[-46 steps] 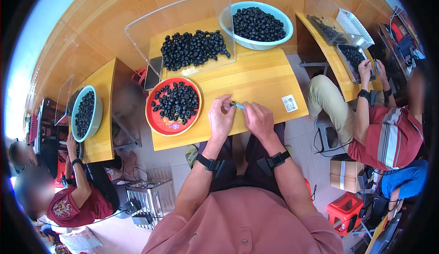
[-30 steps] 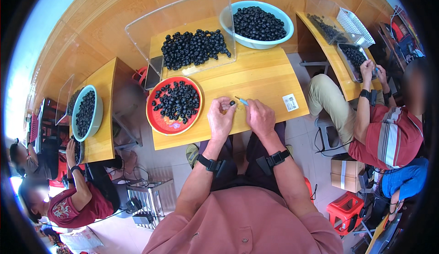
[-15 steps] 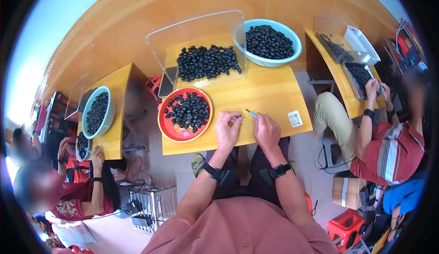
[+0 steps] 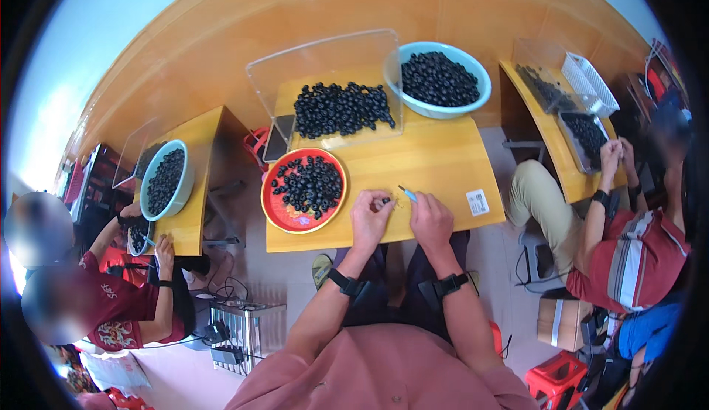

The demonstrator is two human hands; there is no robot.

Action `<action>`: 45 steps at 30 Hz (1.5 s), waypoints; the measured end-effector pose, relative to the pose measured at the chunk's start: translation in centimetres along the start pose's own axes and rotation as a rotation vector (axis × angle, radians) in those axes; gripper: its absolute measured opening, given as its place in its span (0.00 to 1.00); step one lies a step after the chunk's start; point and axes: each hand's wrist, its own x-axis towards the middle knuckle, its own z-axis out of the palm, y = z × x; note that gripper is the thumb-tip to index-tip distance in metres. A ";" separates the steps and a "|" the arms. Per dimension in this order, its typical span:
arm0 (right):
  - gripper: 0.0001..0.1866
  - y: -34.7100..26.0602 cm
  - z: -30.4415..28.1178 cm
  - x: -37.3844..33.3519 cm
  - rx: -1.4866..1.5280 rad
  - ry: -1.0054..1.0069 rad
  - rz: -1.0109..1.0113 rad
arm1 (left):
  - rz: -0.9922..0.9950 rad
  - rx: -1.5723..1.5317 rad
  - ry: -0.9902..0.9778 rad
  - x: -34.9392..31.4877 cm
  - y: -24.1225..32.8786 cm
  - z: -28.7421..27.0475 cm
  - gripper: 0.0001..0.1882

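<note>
My left hand (image 4: pixel 371 218) pinches a small round black bead-like piece (image 4: pixel 385 201) between thumb and fingers over the near part of the wooden table. In my right hand (image 4: pixel 431 219) is a slim tool with a light blue handle (image 4: pixel 410 196), its dark thin tip angled up and left, apart from the piece. Small crumbs (image 4: pixel 399 197) lie on the wood between my hands. To the left, a red round tray (image 4: pixel 277 214) with a pale rim holds many similar black pieces (image 4: pixel 310 185).
A clear plastic panel (image 4: pixel 325 39) stands around a spread of black pieces (image 4: pixel 343 107) at the back. Beside it sits a light blue basin (image 4: pixel 484 89) full of them. A dark phone-like slab (image 4: pixel 279 137) and a white label (image 4: pixel 477 202) lie on the table. People work at tables either side.
The view has shifted slightly, so the tables sit lower in the picture. My hands stay over the same spot, still holding the piece and the tool. The left-hand co-worker's arms have moved.
</note>
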 end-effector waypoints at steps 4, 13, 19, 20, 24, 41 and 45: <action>0.07 -0.2 -0.2 0.7 0.022 -0.002 -0.019 | -0.044 -0.074 -0.007 0.4 0.1 0.0 0.12; 0.07 0.1 -0.2 0.5 0.004 -0.019 -0.042 | 0.002 -0.011 -0.049 0.6 0.4 -0.2 0.09; 0.07 0.0 -0.5 0.5 0.023 -0.006 -0.065 | 0.043 -0.011 -0.012 0.4 0.5 0.3 0.13; 0.07 -0.1 -0.5 0.6 0.044 0.002 -0.071 | 0.059 -0.055 0.019 0.3 0.4 0.4 0.15; 0.07 -0.2 -0.8 0.8 0.116 0.001 -0.117 | 0.044 -0.037 -0.027 0.4 0.5 0.4 0.18; 0.07 0.0 -0.8 0.8 0.108 -0.095 -0.157 | 0.047 -0.001 -0.030 0.3 0.3 0.6 0.19; 0.07 -0.1 -0.8 0.8 0.111 -0.104 -0.143 | 0.026 0.004 -0.035 0.4 0.1 0.5 0.18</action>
